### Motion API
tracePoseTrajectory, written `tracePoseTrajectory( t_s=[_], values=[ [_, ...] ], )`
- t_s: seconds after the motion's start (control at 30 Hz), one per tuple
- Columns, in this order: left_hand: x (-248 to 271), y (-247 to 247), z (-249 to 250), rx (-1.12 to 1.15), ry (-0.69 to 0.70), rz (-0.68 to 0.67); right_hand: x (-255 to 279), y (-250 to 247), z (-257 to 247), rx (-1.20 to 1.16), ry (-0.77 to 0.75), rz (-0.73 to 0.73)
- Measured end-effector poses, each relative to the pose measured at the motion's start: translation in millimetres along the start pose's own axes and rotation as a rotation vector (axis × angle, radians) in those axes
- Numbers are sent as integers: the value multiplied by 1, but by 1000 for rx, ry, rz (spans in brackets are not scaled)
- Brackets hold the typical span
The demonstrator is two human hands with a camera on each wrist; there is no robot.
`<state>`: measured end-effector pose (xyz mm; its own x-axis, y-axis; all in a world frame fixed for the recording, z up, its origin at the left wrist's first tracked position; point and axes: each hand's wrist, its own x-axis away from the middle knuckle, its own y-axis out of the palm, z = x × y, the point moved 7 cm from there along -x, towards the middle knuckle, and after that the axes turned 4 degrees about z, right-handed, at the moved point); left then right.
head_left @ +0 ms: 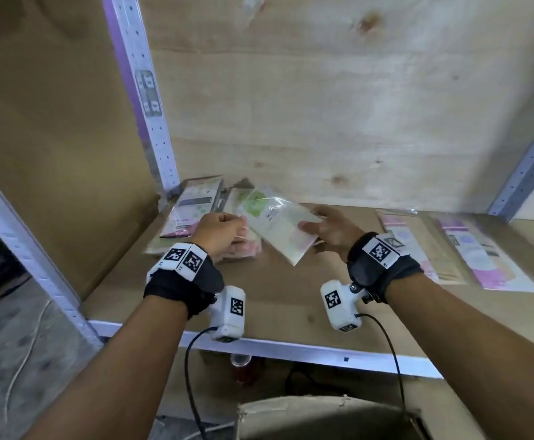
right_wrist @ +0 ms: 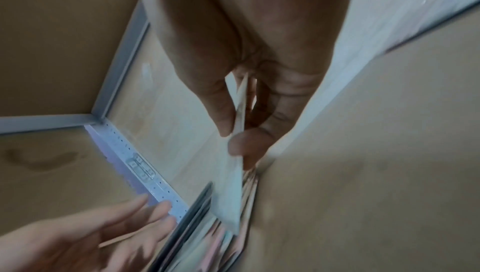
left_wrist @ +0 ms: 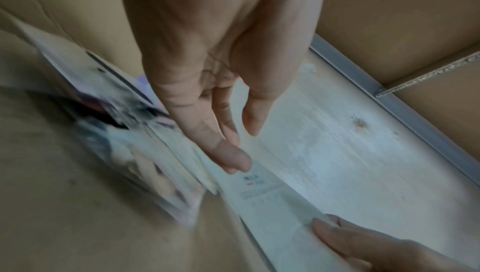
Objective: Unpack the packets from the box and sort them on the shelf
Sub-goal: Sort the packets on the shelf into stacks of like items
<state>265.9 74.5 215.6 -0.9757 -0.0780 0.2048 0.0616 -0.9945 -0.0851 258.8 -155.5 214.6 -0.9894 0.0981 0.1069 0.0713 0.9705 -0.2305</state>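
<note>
A pale packet with a green print (head_left: 275, 225) is tilted above the shelf board (head_left: 291, 300). My right hand (head_left: 316, 228) pinches its right edge between thumb and fingers, as the right wrist view shows with the right hand (right_wrist: 233, 138) on the packet (right_wrist: 232, 186). My left hand (head_left: 229, 227) hovers at the packet's left side with loose, mostly straight fingers and holds nothing. In the left wrist view a fingertip of the left hand (left_wrist: 244, 147) lies on or just above the packet (left_wrist: 272, 200). A pile of packets (head_left: 192, 211) lies in the back left corner.
Two pink and purple packets (head_left: 418, 246) (head_left: 488, 258) lie flat on the right of the shelf. The cardboard box (head_left: 322, 414) stands open below the shelf's front edge. A perforated metal upright (head_left: 145, 100) rises at the back left, with a plywood back wall behind.
</note>
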Motion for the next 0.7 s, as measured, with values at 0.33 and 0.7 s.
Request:
tracePoseTrajectory(
  t_s=[0.33,0.7],
  values=[
    [16,103,18,406,-146,-243,71,-68,-7,372,-368,48],
    [16,162,3,156,-31,-389,67,-127,31,372,-186,155]
  ],
)
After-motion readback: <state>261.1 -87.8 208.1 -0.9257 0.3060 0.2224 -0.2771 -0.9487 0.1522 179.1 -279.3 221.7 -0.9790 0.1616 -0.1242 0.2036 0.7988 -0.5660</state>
